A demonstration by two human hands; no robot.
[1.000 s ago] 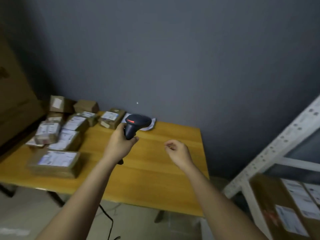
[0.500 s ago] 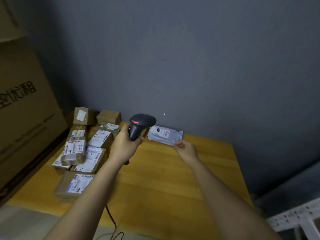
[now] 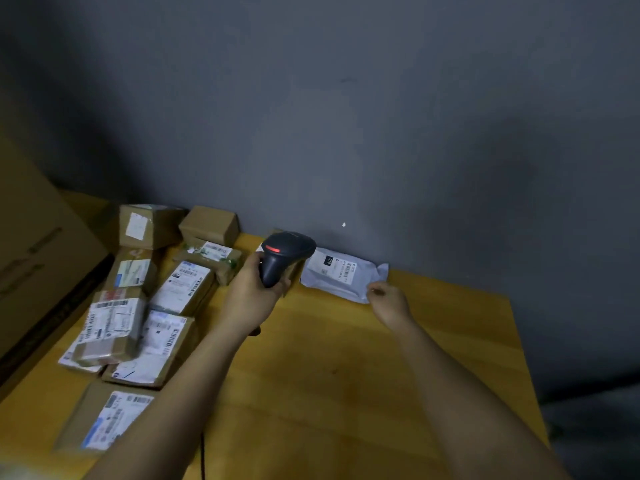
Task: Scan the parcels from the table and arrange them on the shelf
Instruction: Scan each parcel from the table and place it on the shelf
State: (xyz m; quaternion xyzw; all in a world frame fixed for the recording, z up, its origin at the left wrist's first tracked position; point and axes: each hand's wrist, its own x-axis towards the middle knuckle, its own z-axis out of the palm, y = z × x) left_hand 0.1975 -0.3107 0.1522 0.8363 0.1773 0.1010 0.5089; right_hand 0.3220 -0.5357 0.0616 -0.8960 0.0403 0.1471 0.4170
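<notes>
The left hand's (image 3: 254,296) grip is wrapped round the handle of the black barcode scanner (image 3: 285,254) at the centre of the frame, its head with the red strip uppermost. The right hand's (image 3: 389,301) grip is loosely curled, its fingertips at the lower right corner of the grey poly mailer (image 3: 341,273); whether it pinches the bag cannot be told.

Largest first: the big cardboard carton (image 3: 38,258) fills the left edge of the frame. The yellow wooden bench (image 3: 346,375) spans the lower half. A cluster of brown labelled parcels (image 3: 138,306) lies on its left part, some stacked. The mailer lies against the grey wall (image 3: 346,116), just right of the scanner.

Against half a second ago, the view sits closer and the right hand has reached the mailer's corner. Both forearms stretch forward from the bottom of the frame, and the scanner's cable (image 3: 202,455) hangs below the left one.
</notes>
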